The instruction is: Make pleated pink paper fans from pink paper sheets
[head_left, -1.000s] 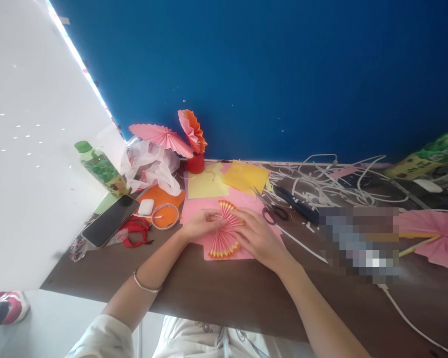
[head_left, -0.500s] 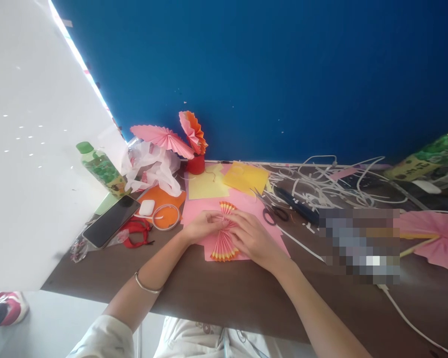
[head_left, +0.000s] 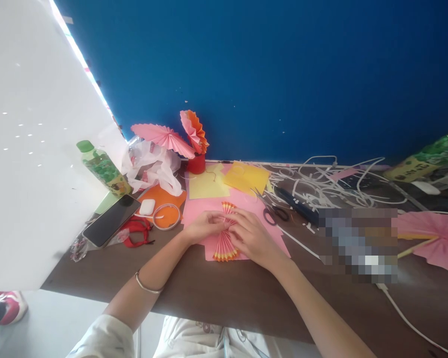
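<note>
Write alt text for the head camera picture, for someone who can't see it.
Two bare hands, left hand and right hand, pinch the middle of a pleated pink paper fan lying on a pink sheet on a brown table. Scissors, a phone and a green bottle lie around.

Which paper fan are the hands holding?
The small pink pleated fan with yellow edges, pinched between left hand and right hand. The other fans stand or lie farther away.

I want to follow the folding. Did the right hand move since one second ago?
Yes. The right hand slid left, away from the scissors, squeezing the pleated paper fan narrower against the left hand.
</note>
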`<action>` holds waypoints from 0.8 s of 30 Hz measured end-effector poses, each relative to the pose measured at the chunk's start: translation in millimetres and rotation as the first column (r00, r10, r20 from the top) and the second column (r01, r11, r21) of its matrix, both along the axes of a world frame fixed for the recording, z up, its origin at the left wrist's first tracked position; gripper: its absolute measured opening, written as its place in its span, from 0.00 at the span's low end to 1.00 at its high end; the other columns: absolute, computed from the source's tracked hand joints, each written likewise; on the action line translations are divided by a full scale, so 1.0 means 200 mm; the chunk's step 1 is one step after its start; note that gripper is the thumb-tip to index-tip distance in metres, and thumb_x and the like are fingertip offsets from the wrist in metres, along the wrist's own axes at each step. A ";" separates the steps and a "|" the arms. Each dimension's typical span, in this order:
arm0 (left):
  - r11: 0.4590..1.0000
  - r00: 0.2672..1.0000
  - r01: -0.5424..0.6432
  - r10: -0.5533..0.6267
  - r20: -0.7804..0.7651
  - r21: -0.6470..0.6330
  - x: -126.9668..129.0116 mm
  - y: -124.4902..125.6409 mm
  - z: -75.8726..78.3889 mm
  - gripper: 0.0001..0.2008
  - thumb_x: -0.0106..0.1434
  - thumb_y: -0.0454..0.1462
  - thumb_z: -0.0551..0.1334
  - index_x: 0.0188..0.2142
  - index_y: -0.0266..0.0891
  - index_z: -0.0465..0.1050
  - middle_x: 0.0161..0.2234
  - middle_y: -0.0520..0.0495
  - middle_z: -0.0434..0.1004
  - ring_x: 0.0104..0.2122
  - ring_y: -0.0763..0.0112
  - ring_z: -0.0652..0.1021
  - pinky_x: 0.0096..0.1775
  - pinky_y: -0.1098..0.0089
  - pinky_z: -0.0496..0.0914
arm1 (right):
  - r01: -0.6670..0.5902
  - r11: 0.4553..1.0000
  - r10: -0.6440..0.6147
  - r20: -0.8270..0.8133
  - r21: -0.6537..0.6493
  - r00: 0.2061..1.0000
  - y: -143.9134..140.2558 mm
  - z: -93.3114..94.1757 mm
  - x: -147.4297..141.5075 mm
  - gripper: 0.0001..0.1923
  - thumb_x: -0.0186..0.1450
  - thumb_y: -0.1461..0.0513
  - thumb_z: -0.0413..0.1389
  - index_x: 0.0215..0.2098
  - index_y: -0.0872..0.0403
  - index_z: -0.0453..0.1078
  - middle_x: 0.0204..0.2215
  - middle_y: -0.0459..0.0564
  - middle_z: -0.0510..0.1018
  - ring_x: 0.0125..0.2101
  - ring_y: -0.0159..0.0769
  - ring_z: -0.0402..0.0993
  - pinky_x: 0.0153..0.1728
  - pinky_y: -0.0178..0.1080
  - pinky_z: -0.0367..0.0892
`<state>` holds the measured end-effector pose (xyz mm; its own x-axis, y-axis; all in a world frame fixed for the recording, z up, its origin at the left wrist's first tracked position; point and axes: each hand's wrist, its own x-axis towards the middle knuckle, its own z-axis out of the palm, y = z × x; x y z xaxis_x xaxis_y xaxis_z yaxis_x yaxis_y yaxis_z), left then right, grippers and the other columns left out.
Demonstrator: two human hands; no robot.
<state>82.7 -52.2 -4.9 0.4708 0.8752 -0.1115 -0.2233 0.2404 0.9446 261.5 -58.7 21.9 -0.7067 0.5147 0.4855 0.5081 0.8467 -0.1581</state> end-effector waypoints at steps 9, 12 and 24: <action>0.997 0.995 -0.082 0.083 -0.049 0.015 -0.04 0.03 -0.01 0.17 0.48 0.41 0.68 0.36 0.34 0.74 0.35 0.44 0.78 0.36 0.68 0.77 0.42 0.69 0.68 | 0.022 0.998 -0.027 0.075 0.066 0.997 0.07 0.01 0.08 0.10 0.63 0.67 0.48 0.29 0.55 0.70 0.46 0.52 0.73 0.51 0.44 0.62 0.49 0.48 0.63; 0.995 0.994 -0.093 0.092 -0.061 -0.022 -0.04 0.04 -0.01 0.17 0.46 0.41 0.69 0.35 0.35 0.74 0.33 0.46 0.78 0.33 0.70 0.77 0.39 0.70 0.69 | 0.029 0.996 -0.037 0.101 0.084 0.994 0.08 0.01 0.11 0.10 0.63 0.67 0.48 0.28 0.55 0.70 0.47 0.52 0.72 0.50 0.44 0.63 0.49 0.47 0.63; 0.987 0.989 -0.137 0.132 -0.065 -0.084 -0.06 0.06 -0.04 0.16 0.46 0.39 0.69 0.34 0.35 0.72 0.25 0.50 0.76 0.28 0.74 0.76 0.33 0.74 0.68 | -0.014 0.974 -0.032 0.199 0.226 0.980 0.11 -0.04 0.16 0.16 0.64 0.70 0.43 0.47 0.60 0.67 0.50 0.59 0.69 0.54 0.46 0.59 0.52 0.49 0.60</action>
